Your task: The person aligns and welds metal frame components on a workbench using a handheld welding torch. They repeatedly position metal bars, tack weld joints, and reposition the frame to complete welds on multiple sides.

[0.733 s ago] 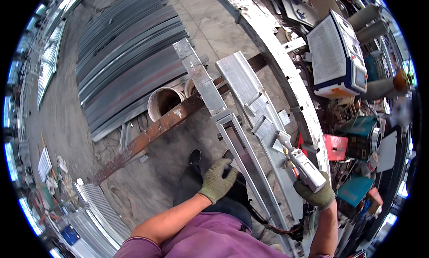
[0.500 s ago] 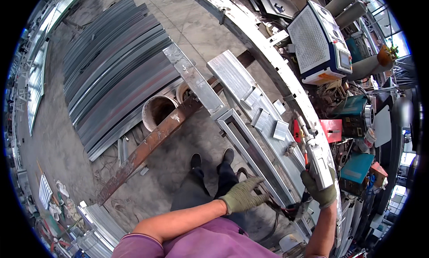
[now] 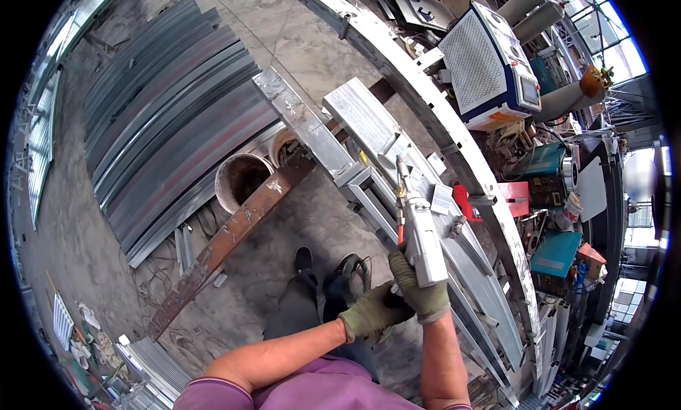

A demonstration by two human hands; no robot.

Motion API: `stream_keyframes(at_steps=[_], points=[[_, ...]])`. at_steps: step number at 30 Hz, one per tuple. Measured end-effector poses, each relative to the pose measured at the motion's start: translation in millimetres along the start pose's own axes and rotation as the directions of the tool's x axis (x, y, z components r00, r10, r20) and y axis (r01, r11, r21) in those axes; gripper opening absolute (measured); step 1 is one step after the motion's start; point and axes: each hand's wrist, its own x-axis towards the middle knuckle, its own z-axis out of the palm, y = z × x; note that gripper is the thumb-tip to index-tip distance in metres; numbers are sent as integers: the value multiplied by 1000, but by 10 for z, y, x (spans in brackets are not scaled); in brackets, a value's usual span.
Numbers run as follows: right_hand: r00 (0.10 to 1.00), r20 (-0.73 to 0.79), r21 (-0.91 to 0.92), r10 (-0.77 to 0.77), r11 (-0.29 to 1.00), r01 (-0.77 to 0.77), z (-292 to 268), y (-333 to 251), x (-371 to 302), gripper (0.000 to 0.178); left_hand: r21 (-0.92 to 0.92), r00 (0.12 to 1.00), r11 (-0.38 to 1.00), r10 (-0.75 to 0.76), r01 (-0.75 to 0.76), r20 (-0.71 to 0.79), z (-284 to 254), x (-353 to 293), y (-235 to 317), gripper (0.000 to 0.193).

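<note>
My right hand, in an olive-green work glove, is closed around a silver handheld welding gun with a slim nozzle pointing away from me and an orange-red hose along its side. The gun is held over the edge of the metal frame. Gloved alike, my left hand is right beside the right one, its fingers curled around the dark cable below the gun; most of that cable is hidden by the gloves. Short cut metal pieces lie on the silver profile beyond the gun.
A rusty beam crosses the floor beside a round pipe-like container. Stacked long grey profiles lie at the left. A long pale rail curves past on the right, with a white-and-blue machine and a red box behind.
My right hand has carried the welding gun leftward from beside the rail to over the frame. My left hand has gone from open fingers to a closed grip next to it.
</note>
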Motion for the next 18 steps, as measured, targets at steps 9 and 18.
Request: stream_keyframes(at_steps=[9,18], points=[[985,152,-79,83,994,-71,174,-92,-146,35,118,971,993,9,20,-238,-208,-171,-139,53],[911,34,-85,410,910,-407,-415,560,-924,50,520,902,848,299,-101,-312,-746,-161,-94,54]])
